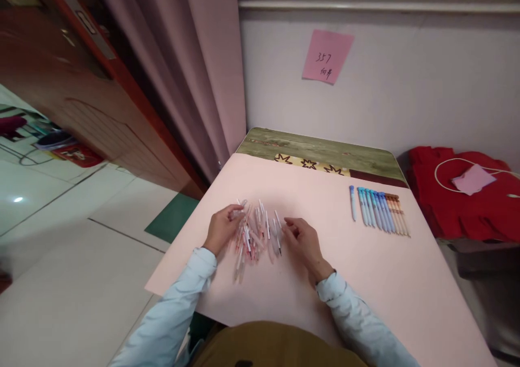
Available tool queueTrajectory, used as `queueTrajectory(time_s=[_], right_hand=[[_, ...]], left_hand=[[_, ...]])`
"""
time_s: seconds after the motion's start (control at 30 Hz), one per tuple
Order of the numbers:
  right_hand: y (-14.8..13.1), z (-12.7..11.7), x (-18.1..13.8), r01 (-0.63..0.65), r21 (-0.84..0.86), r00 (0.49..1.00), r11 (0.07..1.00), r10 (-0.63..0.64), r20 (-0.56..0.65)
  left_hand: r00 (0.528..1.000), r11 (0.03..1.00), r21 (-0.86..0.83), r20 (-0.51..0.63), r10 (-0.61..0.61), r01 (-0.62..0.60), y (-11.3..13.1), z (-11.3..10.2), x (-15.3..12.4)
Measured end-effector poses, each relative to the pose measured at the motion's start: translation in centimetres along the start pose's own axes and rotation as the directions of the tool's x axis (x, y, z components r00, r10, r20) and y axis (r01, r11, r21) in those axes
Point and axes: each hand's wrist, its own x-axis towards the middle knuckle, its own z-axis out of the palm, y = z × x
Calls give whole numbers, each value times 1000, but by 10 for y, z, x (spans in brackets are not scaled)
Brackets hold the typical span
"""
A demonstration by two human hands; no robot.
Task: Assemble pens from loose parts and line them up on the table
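A loose pile of pen parts [254,234] lies on the pink table cover [325,296], with white refills and clear, pinkish pen barrels crossing one another. My left hand [223,227] is at the pile's left edge, its thumb and forefinger closed together by a clear piece; whether they grip it is hard to see. On the other side, my right hand [304,243] hovers just right of a white refill [278,220], fingers loosely bent and apart, nothing visible in them. Further right, several assembled pens [379,211] lie side by side in blue, purple and brown, with one blue pen [352,203] slightly apart.
A green wood-patterned strip [317,142] shows at the table's far end, against the wall. A pink paper note [328,57] is stuck on the wall. Red cloth [459,210] with a white cord lies at right. A curtain [203,58] and wooden door [101,101] stand left.
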Motion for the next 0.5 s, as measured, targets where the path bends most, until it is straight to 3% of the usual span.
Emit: queueTrajectory(time_s=[0.07,0.2,0.4,0.5], right_hand=[[4,2,-2,-63,83,996,995,69,-63],[8,5,-8,-63,120,989,991,78,-127],[9,7,-11,-4,84,992,996,15,-128],[10,8,-11,10,72,991,997,0,-131]], left_hand=[[994,998,42,-94,-51,56,-2,-7,17],[974,937,264,-66,-218,228,1,-9,42],[994,948,299,-16,-112,112,16,16,42],[997,964,258,26,-76,67,19,19,43]])
